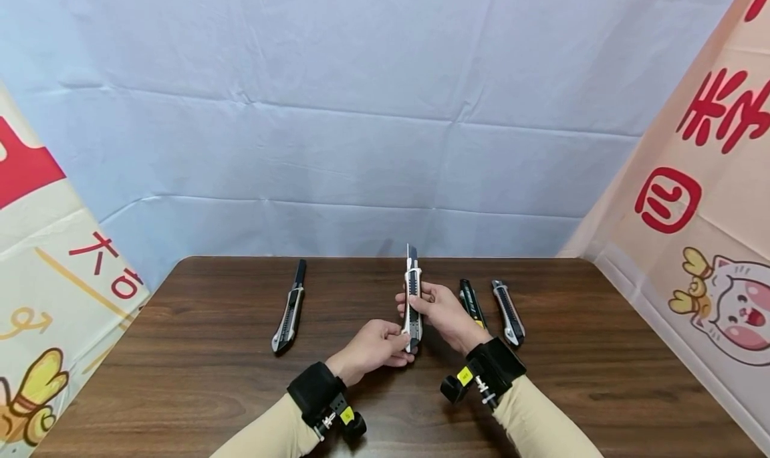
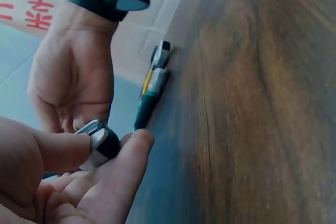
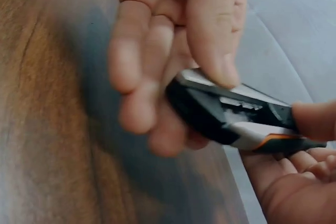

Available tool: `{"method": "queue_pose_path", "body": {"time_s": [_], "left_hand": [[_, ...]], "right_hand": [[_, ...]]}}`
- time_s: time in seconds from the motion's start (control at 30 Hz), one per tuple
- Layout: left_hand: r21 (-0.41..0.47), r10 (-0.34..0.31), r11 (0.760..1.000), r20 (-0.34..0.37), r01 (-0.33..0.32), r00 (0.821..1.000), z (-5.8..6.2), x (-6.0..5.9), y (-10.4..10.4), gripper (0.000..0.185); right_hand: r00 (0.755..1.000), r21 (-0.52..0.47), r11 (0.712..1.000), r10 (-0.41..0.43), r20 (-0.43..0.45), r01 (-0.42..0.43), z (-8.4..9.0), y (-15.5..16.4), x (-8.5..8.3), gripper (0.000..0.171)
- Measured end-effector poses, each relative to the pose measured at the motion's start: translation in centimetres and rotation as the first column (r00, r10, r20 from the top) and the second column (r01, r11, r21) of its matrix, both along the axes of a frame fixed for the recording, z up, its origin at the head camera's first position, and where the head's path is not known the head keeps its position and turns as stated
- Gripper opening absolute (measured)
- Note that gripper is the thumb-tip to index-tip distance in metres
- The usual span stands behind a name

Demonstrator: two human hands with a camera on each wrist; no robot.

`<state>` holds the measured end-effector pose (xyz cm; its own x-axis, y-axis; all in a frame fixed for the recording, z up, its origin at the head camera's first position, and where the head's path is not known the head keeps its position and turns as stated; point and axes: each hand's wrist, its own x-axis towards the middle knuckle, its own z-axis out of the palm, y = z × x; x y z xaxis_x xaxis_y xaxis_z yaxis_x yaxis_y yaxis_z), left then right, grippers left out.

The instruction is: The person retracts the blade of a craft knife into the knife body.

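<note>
Hands are meeting over the middle of the dark wooden table (image 1: 541, 404), both gripping 1 white-and-black utility knife (image 1: 412, 297) that is standing nearly upright between them, its short blade tip pointing up and away from the person. The left hand (image 1: 373, 348) is pinching the knife's lower end, thumb and curled fingers closing on the butt; in the left wrist view that grey-and-black butt (image 2: 100, 142) is sitting between the thumb and fingertips. The right hand (image 1: 442, 311) is wrapping the knife's middle from the right side, thumb lying on the slider face, as the right wrist view also shows with the thumb pressing on the black body (image 3: 231, 114). Just right of the right hand, 2 more knives are lying on the table: a black-and-yellow knife (image 1: 471, 302) and, beside it, a grey knife (image 1: 508, 312). Well left of the left hand, 1 dark knife (image 1: 291, 307) is lying apart.
</note>
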<state>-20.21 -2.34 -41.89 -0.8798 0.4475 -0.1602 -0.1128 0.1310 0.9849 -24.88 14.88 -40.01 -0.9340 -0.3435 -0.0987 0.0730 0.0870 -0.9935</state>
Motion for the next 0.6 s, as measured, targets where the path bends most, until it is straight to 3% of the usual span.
{"method": "queue_pose_path", "body": {"time_s": [0.3, 0.6], "left_hand": [[0.006, 0.032, 0.999, -0.009, -0.032, 0.999, -0.5, 0.1, 0.2, 0.026], [-0.034, 0.023, 0.999, 0.004, -0.023, 1.000, -0.4, 0.2, 0.4, 0.024]], "right_hand": [[0.999, -0.026, 0.999, 0.041, 0.009, -0.040, -1.2, 0.3, 0.4, 0.048], [0.998, -0.015, 0.998, 0.060, -0.018, -0.060, -1.7, 0.3, 0.7, 0.046]]}}
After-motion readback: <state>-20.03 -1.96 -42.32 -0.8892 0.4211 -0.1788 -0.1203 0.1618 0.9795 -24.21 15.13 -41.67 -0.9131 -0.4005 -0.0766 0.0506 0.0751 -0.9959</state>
